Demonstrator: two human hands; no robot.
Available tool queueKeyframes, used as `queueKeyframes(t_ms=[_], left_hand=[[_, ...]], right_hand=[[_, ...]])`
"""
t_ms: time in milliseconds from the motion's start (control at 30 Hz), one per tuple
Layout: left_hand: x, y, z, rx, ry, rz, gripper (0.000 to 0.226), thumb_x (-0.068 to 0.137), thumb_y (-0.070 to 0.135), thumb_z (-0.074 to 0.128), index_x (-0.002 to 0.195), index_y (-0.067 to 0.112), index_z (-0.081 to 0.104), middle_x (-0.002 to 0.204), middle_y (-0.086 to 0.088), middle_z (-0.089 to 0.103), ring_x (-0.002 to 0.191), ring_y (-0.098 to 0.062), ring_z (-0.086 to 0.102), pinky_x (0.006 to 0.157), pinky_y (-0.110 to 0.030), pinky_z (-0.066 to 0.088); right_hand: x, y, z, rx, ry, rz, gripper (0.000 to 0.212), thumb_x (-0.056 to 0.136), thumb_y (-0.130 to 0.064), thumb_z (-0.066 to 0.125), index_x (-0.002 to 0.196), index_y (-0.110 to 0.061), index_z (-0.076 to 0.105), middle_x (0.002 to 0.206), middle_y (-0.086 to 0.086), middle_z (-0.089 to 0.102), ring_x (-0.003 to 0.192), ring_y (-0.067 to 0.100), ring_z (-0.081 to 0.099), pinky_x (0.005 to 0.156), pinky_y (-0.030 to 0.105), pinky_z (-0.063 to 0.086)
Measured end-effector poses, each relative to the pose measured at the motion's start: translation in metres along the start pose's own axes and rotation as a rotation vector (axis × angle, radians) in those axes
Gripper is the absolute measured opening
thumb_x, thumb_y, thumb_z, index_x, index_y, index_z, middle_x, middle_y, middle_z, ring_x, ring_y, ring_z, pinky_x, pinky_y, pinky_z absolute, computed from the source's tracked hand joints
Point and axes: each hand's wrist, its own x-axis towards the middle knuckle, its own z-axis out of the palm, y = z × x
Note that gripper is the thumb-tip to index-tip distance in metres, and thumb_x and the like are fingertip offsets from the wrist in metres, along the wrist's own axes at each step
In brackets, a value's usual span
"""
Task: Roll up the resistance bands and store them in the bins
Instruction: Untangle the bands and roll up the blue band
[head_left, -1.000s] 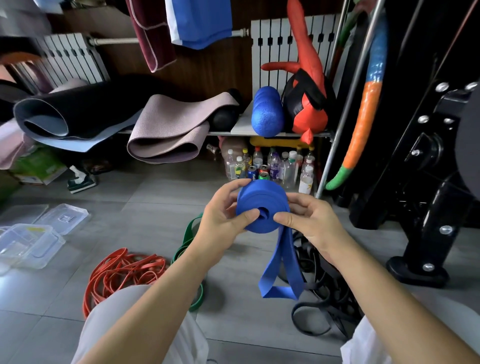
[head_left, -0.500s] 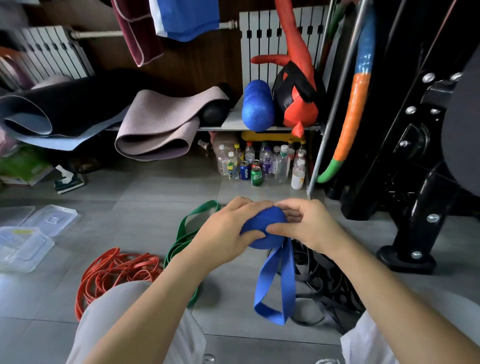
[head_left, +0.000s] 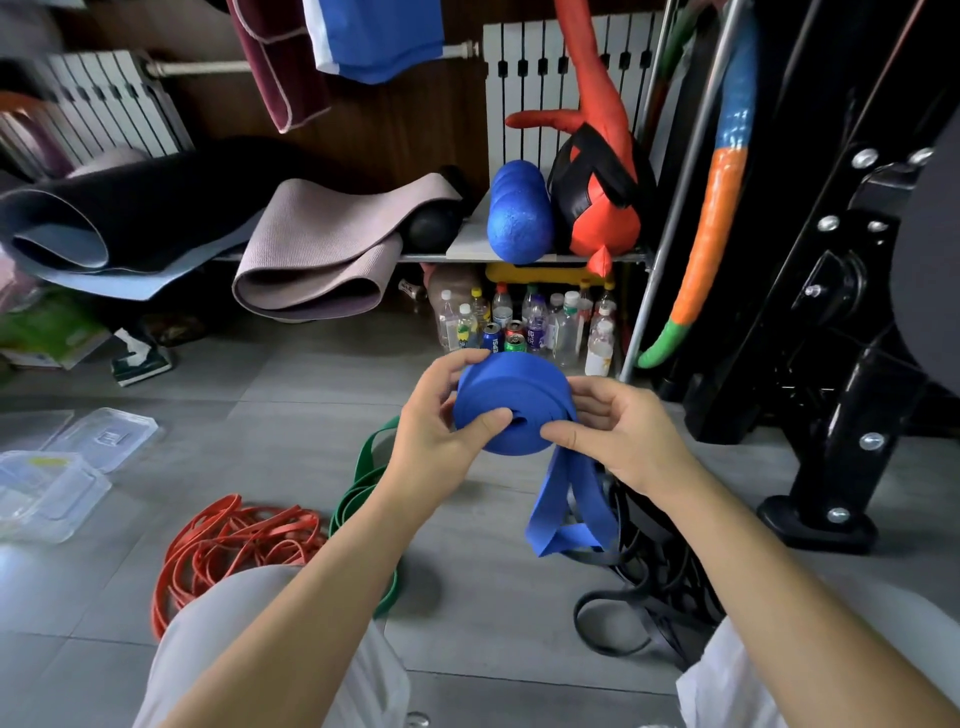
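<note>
I see the blue band (head_left: 501, 397) rolled thick, held above the floor's (head_left: 270, 457) middle. The left hand (head_left: 434, 423) and right hand (head_left: 621, 439) both clasp it, thumbs on its face. Its loose tail (head_left: 563, 512) hangs down. The clear bins (head_left: 47, 491) sit at the floor's left edge.

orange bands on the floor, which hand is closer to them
Left. The left hand grips the blue roll up and right of the orange bands; the right hand holds the same roll farther right, above the black bands.
</note>
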Motion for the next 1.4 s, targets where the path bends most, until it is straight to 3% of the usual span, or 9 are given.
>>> queueKeyframes(t_ms=[67, 167, 333, 500, 733, 867, 1000, 1233, 1400], left_hand=[[0.0, -0.003, -0.001, 0.055, -0.045, -0.033, 0.05, 0.073, 0.017, 0.069, 0.104, 0.052, 0.051, 0.112, 0.008, 0.06, 0.099, -0.021, 0.062, 0.078, -0.04, 0.056], [0.001, -0.006, -0.01, 0.35, -0.116, -0.018, 0.055, 0.074, 0.021, 0.074, 0.105, 0.053, 0.042, 0.11, 0.028, 0.049, 0.106, -0.009, 0.054, 0.085, -0.032, 0.051], [-0.008, -0.009, -0.022, 0.937, -0.328, 0.268, 0.07, 0.077, 0.032, 0.071, 0.136, 0.043, 0.035, 0.127, 0.019, 0.042, 0.114, -0.011, 0.047, 0.088, -0.024, 0.042], [-0.007, -0.012, -0.028, 0.836, -0.377, 0.128, 0.053, 0.082, 0.036, 0.068, 0.132, 0.033, 0.051, 0.119, 0.017, 0.056, 0.107, 0.001, 0.047, 0.083, 0.002, 0.029], [-0.004, -0.008, -0.024, 0.578, -0.305, -0.082, 0.032, 0.073, 0.022, 0.077, 0.103, 0.03, 0.067, 0.093, 0.014, 0.066, 0.088, -0.006, 0.06, 0.08, -0.025, 0.049], [-0.004, -0.01, -0.02, 0.627, -0.312, -0.062, 0.044, 0.076, 0.023, 0.075, 0.117, 0.031, 0.06, 0.103, 0.02, 0.061, 0.099, -0.005, 0.056, 0.088, -0.029, 0.048], [-0.01, -0.015, -0.018, 0.756, -0.437, 0.072, 0.064, 0.08, 0.022, 0.069, 0.136, 0.039, 0.043, 0.115, 0.018, 0.051, 0.107, -0.002, 0.046, 0.092, -0.022, 0.039], [-0.003, -0.007, -0.026, 0.559, -0.271, 0.048, 0.059, 0.081, 0.012, 0.067, 0.122, 0.051, 0.048, 0.105, 0.021, 0.052, 0.098, 0.003, 0.051, 0.09, -0.019, 0.041], [-0.003, -0.001, -0.029, 0.303, -0.185, -0.013, 0.063, 0.084, 0.002, 0.065, 0.112, 0.057, 0.05, 0.118, 0.014, 0.058, 0.106, -0.005, 0.058, 0.086, -0.022, 0.05]], right_hand=[[0.002, 0.002, 0.0, -0.016, -0.014, 0.005, 0.038, 0.068, -0.014, 0.081, 0.096, -0.034, 0.065, 0.093, -0.014, 0.073, 0.09, 0.007, 0.069, 0.076, 0.013, 0.05], [0.005, 0.005, 0.001, -0.071, -0.042, 0.026, 0.042, 0.067, -0.006, 0.081, 0.094, -0.034, 0.064, 0.088, -0.01, 0.074, 0.086, 0.009, 0.07, 0.077, 0.019, 0.053], [0.005, 0.008, 0.007, -0.216, -0.175, 0.059, 0.041, 0.066, -0.006, 0.082, 0.088, -0.036, 0.066, 0.083, -0.01, 0.074, 0.079, 0.009, 0.07, 0.077, 0.023, 0.056], [0.001, 0.004, 0.014, -0.337, -0.236, 0.045, 0.034, 0.066, -0.011, 0.083, 0.092, -0.03, 0.069, 0.088, -0.009, 0.073, 0.082, 0.006, 0.068, 0.081, 0.023, 0.054], [-0.001, -0.001, 0.014, -0.381, -0.218, 0.043, 0.041, 0.064, -0.022, 0.085, 0.088, -0.046, 0.061, 0.094, -0.016, 0.07, 0.093, 0.004, 0.064, 0.093, 0.03, 0.049], [0.001, 0.0, 0.011, -0.369, -0.175, 0.033, 0.04, 0.063, -0.023, 0.085, 0.089, -0.042, 0.062, 0.092, -0.011, 0.071, 0.088, 0.007, 0.067, 0.09, 0.036, 0.052], [0.001, 0.003, 0.013, -0.338, -0.183, 0.032, 0.037, 0.063, -0.026, 0.084, 0.089, -0.044, 0.064, 0.09, -0.012, 0.072, 0.087, 0.005, 0.067, 0.087, 0.032, 0.054], [0.004, 0.01, 0.006, -0.18, -0.157, 0.102, 0.049, 0.063, -0.02, 0.085, 0.103, -0.037, 0.063, 0.1, -0.012, 0.071, 0.095, 0.006, 0.067, 0.092, 0.03, 0.052], [0.004, 0.012, 0.005, -0.068, -0.173, 0.141, 0.052, 0.046, -0.041, 0.082, 0.095, -0.03, 0.066, 0.093, -0.007, 0.074, 0.091, 0.011, 0.069, 0.086, 0.03, 0.054]])
